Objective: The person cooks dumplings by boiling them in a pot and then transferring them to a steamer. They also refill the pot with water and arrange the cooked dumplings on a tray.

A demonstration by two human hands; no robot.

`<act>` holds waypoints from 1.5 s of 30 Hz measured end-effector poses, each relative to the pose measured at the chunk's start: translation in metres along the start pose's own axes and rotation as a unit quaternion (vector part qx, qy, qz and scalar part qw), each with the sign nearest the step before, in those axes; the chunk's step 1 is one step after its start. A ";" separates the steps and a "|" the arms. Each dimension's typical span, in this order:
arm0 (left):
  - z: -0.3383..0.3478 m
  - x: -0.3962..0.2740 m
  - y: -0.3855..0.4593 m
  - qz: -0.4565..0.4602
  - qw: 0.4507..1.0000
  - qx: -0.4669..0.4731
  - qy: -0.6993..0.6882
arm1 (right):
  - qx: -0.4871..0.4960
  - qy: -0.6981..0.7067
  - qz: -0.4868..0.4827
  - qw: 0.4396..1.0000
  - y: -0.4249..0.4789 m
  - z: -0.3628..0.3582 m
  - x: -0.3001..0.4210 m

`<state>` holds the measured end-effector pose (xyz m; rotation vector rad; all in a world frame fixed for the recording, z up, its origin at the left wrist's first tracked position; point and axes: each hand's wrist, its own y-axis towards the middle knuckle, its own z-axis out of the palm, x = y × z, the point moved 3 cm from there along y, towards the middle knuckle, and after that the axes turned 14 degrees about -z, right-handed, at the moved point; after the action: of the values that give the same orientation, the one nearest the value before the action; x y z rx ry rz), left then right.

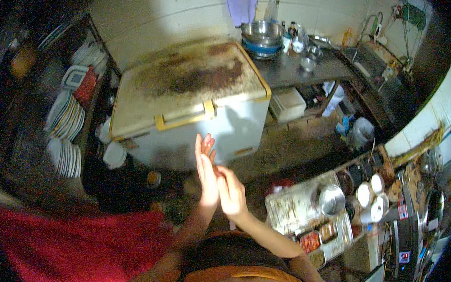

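Observation:
My left hand (206,175) and my right hand (231,192) are raised in front of my body, palm against palm. No object shows between them. The left fingers point up and stand slightly apart, while the right fingers bend against the left palm and are partly hidden by it. Beyond the hands stands a chest freezer (234,131) with a yellow-edged lid (155,77). Its top is stained brown, and a yellow handle (183,120) runs along the front edge. The lid is down. My hands appear in front of the freezer's face, apart from its handle.
Stacked plates (66,116) fill a shelf at left. Metal bowls (262,32) stand on the dark counter (286,72) at the back. To the right, a worn tray-like table (296,206) bears a metal pot (332,200) and small food containers (309,242). Red fabric (82,245) lies lower left.

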<state>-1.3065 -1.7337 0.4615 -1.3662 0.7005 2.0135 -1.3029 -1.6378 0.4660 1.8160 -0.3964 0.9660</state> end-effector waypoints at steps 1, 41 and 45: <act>0.005 0.004 0.029 0.007 1.000 -0.013 0.004 | -0.004 -0.002 -0.036 0.999 0.014 0.002 -0.008; 0.191 0.100 0.297 0.052 0.869 -0.484 0.088 | 0.031 -0.221 -0.378 0.899 1.041 -0.120 -0.303; 0.189 0.115 0.310 0.040 0.867 -0.487 0.093 | 0.043 -0.194 -0.420 0.885 1.070 -0.123 -0.318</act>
<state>-1.6827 -1.7902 0.4447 -2.1113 -0.2987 2.4292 -2.2466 -2.0559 0.9085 1.9748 0.2141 0.0113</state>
